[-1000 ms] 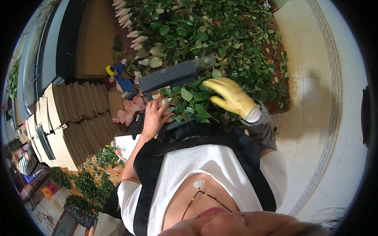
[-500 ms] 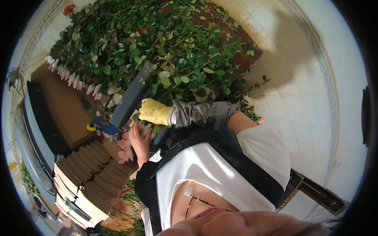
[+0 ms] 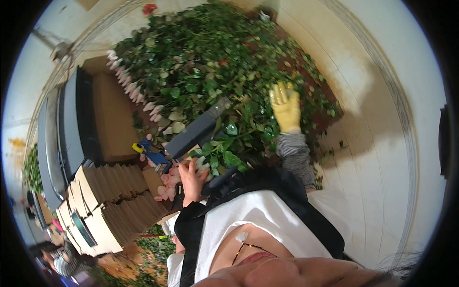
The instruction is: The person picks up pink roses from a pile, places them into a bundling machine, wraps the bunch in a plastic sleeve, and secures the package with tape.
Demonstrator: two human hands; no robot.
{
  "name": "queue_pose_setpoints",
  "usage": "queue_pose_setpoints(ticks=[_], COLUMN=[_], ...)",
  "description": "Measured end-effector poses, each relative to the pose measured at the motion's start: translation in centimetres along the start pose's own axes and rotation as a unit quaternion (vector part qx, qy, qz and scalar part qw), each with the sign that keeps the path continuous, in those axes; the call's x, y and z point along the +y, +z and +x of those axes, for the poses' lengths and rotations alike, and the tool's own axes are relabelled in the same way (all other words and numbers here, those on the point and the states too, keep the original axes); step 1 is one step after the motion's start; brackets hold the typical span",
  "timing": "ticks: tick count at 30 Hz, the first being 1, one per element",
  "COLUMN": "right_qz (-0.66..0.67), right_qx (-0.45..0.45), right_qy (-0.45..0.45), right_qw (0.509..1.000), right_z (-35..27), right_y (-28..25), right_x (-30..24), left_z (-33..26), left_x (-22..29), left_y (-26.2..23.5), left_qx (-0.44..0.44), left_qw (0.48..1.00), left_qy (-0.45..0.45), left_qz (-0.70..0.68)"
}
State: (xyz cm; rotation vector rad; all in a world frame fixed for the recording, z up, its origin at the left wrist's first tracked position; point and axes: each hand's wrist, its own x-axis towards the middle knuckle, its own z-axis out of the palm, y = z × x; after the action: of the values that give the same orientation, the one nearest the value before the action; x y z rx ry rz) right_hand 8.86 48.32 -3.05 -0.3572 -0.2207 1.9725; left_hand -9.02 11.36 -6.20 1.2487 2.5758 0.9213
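Note:
My bare left hand is at the centre, with its fingers bent round the head end of a leafy rose. The bloom is mostly hidden by the fingers. Green leaves spread to the right of that hand, and pink roses lie just left of it. A long dark grey bar slants away beyond it. My right hand, in a yellow glove with a checked sleeve, reaches over the right part of a large heap of leafy rose stems. Its fingers are stretched and apart, with nothing visibly held.
A blue tape dispenser with a yellow part sits by the bar's near end. Stacked cardboard sheets stand at the left, below a brown cardboard box. Pale rose heads line the heap's left edge. White tiled floor lies to the right.
My right hand has moved from beside my left hand out to the right and forward, its fingers opening. A leafy stem now shows by my left hand. The whole view has shifted.

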Motion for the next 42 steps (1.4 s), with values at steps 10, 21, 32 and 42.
queue_pose_setpoints(ticks=[10,21,32,42], right_qz=[-0.761,-0.725,-0.870,-0.711], right_qx=[-0.443,-0.517,-0.414,-0.313], right_qy=[0.232,-0.064,-0.237,-0.482], right_qw=[0.413,0.451,0.126,0.405], right_z=[-3.7,22.0,29.9,24.8], right_y=[-2.8,10.3,4.1,14.5], right_x=[5.0,24.0,36.4,32.3], left_z=[0.9,-0.2,-0.7,0.5], left_x=[-0.5,-2.3,-2.3,-0.1], left_y=[0.6,1.3,1.2,0.0], left_qx=[-0.025,-0.065,-0.056,-0.052], left_qw=[0.999,0.998,0.998,0.998], left_qy=[0.042,-0.007,-0.016,-0.042], left_qz=[0.014,0.014,0.022,0.009])
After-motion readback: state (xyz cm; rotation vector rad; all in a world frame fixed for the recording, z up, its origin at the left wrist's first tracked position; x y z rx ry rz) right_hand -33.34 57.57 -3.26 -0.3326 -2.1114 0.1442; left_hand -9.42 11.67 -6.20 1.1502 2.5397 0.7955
